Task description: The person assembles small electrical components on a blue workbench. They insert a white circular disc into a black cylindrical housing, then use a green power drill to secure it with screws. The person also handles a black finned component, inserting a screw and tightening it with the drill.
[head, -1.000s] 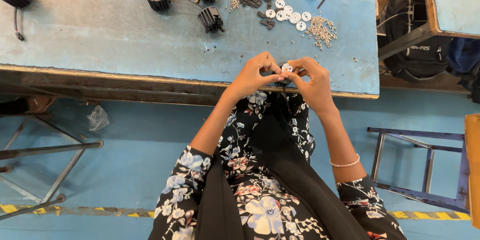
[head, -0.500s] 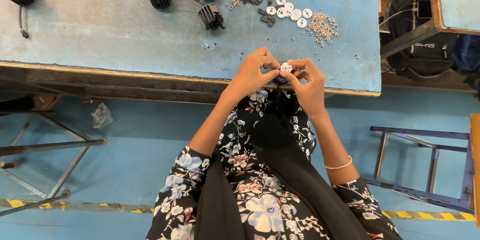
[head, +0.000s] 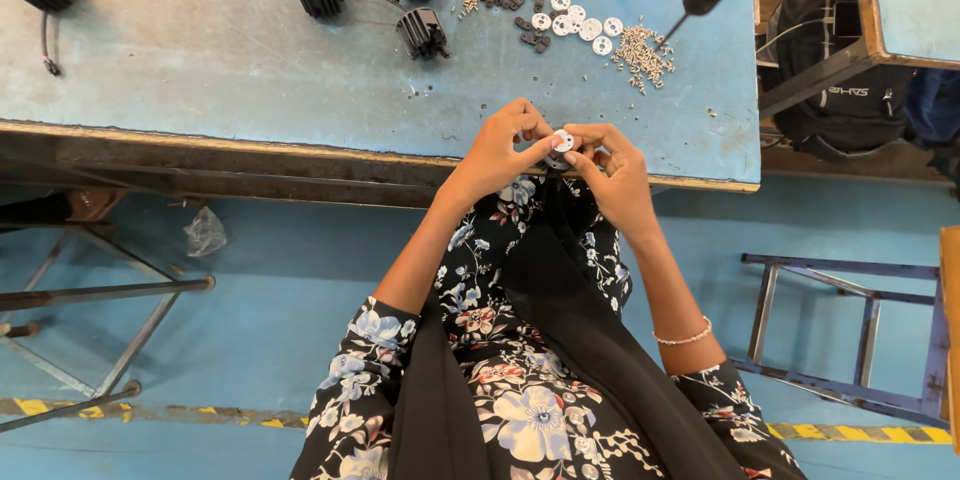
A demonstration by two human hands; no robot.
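Left hand and right hand meet fingertip to fingertip — forearms angled inward

The small white disc pinched between the left hand and right hand looks like smooth, matt plastic, as do the white discs lying at twelve o'clock from it. The finned black housings at eleven o'clock look like matt ribbed metal or plastic; which one cannot be told. The screws at one o'clock glint like bare metal. The table top is worn, scuffed blue paint with a raw wooden edge. The sleeves are soft printed cloth.
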